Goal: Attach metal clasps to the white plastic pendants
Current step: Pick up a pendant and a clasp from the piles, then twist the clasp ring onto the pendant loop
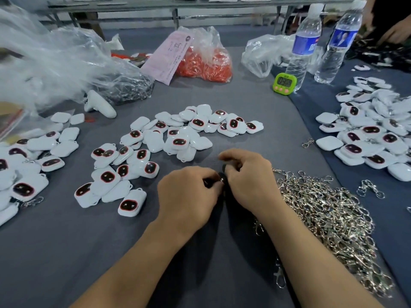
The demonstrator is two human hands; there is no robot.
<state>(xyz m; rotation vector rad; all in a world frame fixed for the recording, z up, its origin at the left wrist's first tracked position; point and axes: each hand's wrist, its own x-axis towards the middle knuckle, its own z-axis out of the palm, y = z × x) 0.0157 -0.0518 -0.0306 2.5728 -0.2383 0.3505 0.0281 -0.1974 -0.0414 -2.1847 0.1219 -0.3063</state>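
Both hands met at lower centre, fingers curled, tips together. The left hand [189,194] & right hand [246,181] pinched a dark piece [219,176] w/ a metal ring [221,180] btwn them. It was mostly hidden, so couldn't tell if it was a pendant.

Risks, as judged:
- Ring was tiny & held by fingertips only, so it could slip & drop into the clasp heap [329,218] just right of the right hand, where it'd be hard to find.
- Clasps lay tangled, so pulling one would prob. drag others along.
- Forcing a ring could snap a pendant's thin loop.
- Pendants w/ & w/o clasps lay near each other, so a mix-up was poss.

Counts:
- Own hands: 2, plus 1 other person's hand [398,33], upper right.
- Pendant piles: 3, namely centre pile [178,138], left pile [29,165] & right pile [367,134]. Each held too many to count exactly.
- Clasp heaps: 1.
- Stray clasps [308,143] on the tabletop [244,103]: at least 3.
- Water bottles [304,45]: 2.
- Green timer [284,83]: 1.
- Orange bag [204,61]: 1.
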